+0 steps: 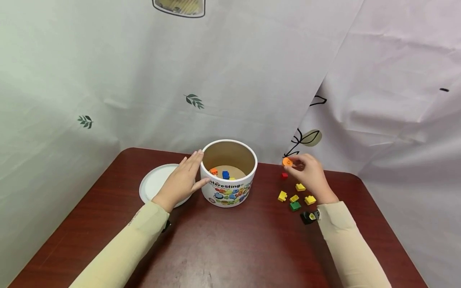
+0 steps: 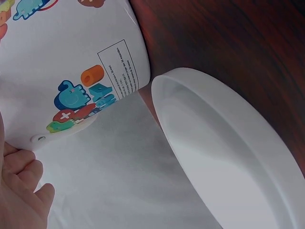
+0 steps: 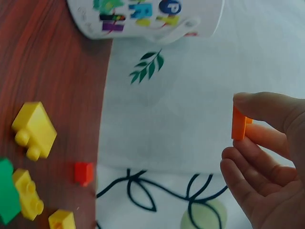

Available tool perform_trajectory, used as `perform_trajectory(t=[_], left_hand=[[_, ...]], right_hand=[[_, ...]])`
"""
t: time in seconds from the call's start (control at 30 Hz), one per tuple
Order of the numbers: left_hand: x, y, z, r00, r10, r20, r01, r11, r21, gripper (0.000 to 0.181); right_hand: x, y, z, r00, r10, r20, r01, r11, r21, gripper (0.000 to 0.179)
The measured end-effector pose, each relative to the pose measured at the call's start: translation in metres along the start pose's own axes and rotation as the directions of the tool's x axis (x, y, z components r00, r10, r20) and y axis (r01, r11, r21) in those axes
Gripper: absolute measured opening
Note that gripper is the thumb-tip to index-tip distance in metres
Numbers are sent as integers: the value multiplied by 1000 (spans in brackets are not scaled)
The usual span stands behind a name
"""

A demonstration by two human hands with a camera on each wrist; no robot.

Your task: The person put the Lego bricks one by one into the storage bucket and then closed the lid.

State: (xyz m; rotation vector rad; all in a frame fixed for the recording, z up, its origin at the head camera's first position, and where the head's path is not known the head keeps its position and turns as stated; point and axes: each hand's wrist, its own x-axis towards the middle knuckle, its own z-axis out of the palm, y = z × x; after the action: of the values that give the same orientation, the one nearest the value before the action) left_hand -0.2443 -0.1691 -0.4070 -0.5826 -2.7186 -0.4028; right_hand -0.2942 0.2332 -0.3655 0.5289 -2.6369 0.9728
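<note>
A white printed bucket [image 1: 226, 196] stands upright near the table's back edge, its top uncovered. Inside it lie an orange block [image 1: 214, 171], a blue block [image 1: 225, 175] and a bit of a yellow one. My left hand [image 1: 181, 180] rests against the bucket's left side with its fingers extended. My right hand [image 1: 310, 174] pinches a round orange toy block [image 1: 287, 162] between thumb and fingers, raised above the table to the right of the bucket. In the right wrist view this orange block [image 3: 239, 117] is seen edge-on, with a stud on one side.
Below my right hand lie several yellow blocks [image 1: 300, 187], a green block [image 1: 295, 206] and a small red block [image 1: 284, 175]. The white round lid [image 1: 153, 185] lies left of the bucket, partly under my left hand. A pale printed curtain [image 1: 230, 80] hangs behind the table.
</note>
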Motion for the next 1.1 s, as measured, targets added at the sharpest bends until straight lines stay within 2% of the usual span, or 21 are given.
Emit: perform_trajectory(t=[0.33,0.7,0.87,1.1], left_hand=[[1,0,-1,1000,0,10,0,1000,7,89],[0,1,-3,1000,4,12,-4,1000,5,89],[-1,0,-2,1000,-7,14,7,1000,7,89],[0,-1,0,1000,4,3,-4,1000,7,88]], right_hand=[[7,-31,7,995,-79,-61,82,996,41,34],[18,-61,27,985,-160,-65,166,980,112,33],[26,-76,37,979,-198,-55,204,969,140,31],[39,-87,50,978,-210,17,206,970,126,31]])
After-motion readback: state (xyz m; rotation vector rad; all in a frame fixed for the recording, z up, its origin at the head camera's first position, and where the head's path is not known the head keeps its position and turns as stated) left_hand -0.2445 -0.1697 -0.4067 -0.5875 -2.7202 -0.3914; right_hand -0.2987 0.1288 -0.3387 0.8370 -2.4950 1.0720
